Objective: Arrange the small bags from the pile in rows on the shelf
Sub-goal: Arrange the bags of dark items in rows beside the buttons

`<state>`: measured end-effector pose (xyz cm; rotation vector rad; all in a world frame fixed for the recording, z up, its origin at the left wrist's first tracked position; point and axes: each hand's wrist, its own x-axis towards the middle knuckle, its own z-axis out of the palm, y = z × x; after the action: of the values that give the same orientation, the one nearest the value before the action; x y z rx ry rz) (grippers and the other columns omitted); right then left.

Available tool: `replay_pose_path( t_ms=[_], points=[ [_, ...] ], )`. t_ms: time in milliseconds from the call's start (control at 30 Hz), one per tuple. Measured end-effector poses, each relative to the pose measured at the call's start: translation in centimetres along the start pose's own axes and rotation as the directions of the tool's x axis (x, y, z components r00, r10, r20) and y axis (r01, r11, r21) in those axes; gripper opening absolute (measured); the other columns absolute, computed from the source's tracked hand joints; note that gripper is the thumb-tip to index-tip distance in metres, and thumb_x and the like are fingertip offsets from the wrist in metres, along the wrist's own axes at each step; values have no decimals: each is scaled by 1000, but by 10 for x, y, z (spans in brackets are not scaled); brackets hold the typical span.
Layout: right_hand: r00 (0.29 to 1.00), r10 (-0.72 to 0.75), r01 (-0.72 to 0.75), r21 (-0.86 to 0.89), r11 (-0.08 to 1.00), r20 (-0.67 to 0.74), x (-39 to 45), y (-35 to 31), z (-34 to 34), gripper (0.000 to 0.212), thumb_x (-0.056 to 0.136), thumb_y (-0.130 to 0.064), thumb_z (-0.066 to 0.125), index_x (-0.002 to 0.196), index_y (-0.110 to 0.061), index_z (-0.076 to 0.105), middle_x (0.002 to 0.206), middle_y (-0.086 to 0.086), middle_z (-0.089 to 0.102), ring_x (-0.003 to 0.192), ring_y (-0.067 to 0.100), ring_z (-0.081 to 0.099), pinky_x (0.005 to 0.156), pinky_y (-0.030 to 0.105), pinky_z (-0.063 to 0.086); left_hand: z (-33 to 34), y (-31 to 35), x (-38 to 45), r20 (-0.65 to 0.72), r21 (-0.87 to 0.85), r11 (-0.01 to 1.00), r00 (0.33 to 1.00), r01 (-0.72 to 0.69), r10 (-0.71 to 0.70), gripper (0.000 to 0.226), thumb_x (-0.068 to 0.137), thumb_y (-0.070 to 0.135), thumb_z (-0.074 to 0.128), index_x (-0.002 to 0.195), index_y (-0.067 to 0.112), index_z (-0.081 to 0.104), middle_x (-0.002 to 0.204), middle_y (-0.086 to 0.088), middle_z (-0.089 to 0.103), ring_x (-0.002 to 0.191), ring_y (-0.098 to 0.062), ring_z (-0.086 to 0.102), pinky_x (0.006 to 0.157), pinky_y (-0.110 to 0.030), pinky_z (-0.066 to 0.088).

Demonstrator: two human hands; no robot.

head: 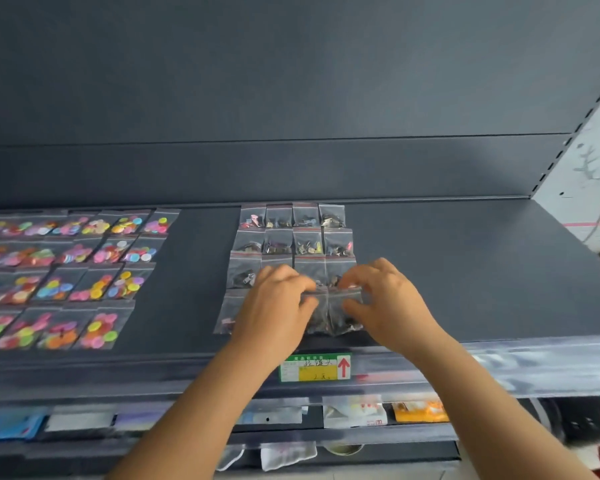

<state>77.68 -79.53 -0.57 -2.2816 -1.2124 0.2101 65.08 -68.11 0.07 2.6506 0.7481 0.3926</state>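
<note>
- A dark grey shelf [447,271] fills the view, with a grey back panel [291,98] rising behind it.
- On the left part of the shelf lie clear bags of bright round buttons [66,271], laid flat in 4 rows, well apart from the hands.
- In the middle sits a grid of small clear bags of dark metal bits [291,237], 4 across; the 2 far rows are in plain sight, the nearer rows partly hidden by the hands.
- The left hand [278,306] rests over the front row, fingers curled down on the front bags [343,313], thumb beside them.
- The right hand [385,299] pinches the top edge of the same front bags, thumb underneath.
- A green and yellow price label [315,367] with a red arrow sits on the shelf's front edge, just below the hands.
- Lower shelves show blurred packets [354,410].
</note>
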Motion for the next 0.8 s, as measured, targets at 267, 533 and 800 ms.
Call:
replay_pose_path(
  t_ms=[267,533,800],
  points=[
    [988,-111,117,-45,992,103,-8,-3,5,13,82,-20,66,92,-18,73,92,2,64,85,20,55,79,25,42,9,-4,-15,168,42,996,983,-79,71,31,95,31,51,124,24,61,124,7,54,115,-12,41,99,-27,37],
    [989,-39,51,-87,995,140,-6,-4,7,16,81,-27,65,95,-21,70,98,3,58,92,22,52,73,26,44,4,-2,-16,178,14,998,982,-67,63,37,95,29,53,131,23,55,126,5,52,119,-12,40,101,-31,38],
    [989,-129,135,-91,987,65,0,-36,16,45,88,-33,61,131,-24,52,132,-2,48,123,21,42,98,28,38,-19,-21,-28,-3,103,994,1000,22,-22,54,96,38,47,146,26,30,147,10,35,134,-9,28,109,-25,26]
  ],
)
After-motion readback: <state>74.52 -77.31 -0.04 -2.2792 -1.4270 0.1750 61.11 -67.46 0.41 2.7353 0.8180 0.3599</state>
